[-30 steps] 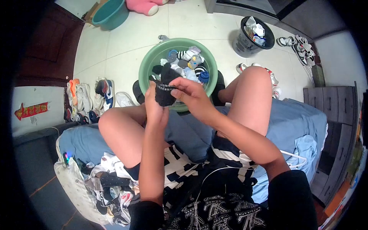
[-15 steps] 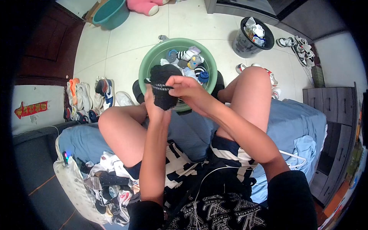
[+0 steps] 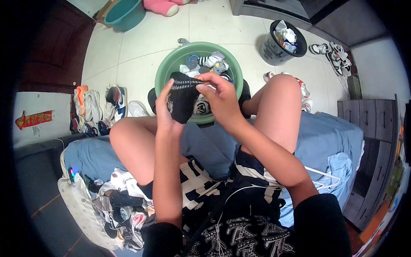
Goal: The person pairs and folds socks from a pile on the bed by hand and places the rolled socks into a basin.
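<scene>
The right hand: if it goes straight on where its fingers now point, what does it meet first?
The right hand would probably meet the black sock first: it pinches the sock's striped edge. Beyond that, depth is unclear.

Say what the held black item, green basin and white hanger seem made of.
Black item: likely matte knit fabric, given its dull, fuzzy surface.
Green basin: probably smooth plastic, given its uniform colour.
White hanger: plastic or coated metal; its thin, smooth-looking bars leave that open.
</scene>
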Demonstrator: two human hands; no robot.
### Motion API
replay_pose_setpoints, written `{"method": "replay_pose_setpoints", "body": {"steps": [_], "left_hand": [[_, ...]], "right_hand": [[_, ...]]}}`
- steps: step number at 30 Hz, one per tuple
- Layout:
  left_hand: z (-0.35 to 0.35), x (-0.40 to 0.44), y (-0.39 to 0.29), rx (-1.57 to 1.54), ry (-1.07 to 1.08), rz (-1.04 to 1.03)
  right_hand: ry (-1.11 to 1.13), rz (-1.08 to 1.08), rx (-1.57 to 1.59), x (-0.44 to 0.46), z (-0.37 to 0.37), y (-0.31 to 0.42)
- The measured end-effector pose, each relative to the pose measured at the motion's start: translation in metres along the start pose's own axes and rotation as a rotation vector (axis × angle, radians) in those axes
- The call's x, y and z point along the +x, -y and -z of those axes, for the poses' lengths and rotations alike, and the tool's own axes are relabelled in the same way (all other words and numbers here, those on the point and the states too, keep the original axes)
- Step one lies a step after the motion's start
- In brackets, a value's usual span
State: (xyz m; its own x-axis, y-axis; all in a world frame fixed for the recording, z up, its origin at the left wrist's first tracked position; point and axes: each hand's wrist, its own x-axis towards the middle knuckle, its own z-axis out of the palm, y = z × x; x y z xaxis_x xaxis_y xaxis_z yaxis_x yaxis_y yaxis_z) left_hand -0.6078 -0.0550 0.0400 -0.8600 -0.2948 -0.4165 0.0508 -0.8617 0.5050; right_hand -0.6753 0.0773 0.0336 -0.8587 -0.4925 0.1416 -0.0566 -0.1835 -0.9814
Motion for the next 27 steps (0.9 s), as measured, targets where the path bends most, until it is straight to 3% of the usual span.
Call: {"method": "replay_pose_setpoints", "body": {"steps": [3,7,8,9,12,16,17,19,22,24,27], "left_hand": [[-0.007,-0.003,-0.004,0.132,0.007,-0.042],[0.006,-0.002,0.004,0.275,-0.037,-0.092],[0.007,-0.001,0.005,0.341,-0.013,-0.118],[0.006,-0.004,0.005,0.27,0.033,-0.006],[-0.004,-0.008,0.011,0.55,0.075,-0.057],[-0.012,-0.011,0.004,0.668,0.05,-0.134],[-0.011,-0.012,0.002,0.667,0.048,-0.136],[-0.006,-0.015,-0.005,0.452,-0.151,-0.278],[0.013,-0.009,-0.019,0.246,-0.306,-0.436],[0.018,-0.007,-0.019,0.209,-0.353,-0.47],[0.01,-0.009,-0.001,0.419,-0.27,-0.39]], "right_hand": [[0.045,-0.142,0.239,-0.004,0.0,0.008],[0.168,-0.192,0.287,-0.001,0.006,0.002],[0.163,-0.148,0.071,-0.002,0.005,0.002],[0.153,-0.101,-0.145,-0.003,0.005,0.003],[0.103,-0.03,-0.26,-0.005,0.004,0.003],[0.056,0.005,-0.281,0.001,0.009,0.003],[-0.021,0.073,-0.319,0.0,0.005,0.003],[-0.094,0.142,-0.354,0.002,0.004,-0.001],[-0.094,-0.022,-0.158,0.001,0.007,-0.011],[0.159,-0.413,0.03,-0.005,0.005,-0.013],[0.263,-0.488,0.167,-0.029,-0.023,-0.012]]}}
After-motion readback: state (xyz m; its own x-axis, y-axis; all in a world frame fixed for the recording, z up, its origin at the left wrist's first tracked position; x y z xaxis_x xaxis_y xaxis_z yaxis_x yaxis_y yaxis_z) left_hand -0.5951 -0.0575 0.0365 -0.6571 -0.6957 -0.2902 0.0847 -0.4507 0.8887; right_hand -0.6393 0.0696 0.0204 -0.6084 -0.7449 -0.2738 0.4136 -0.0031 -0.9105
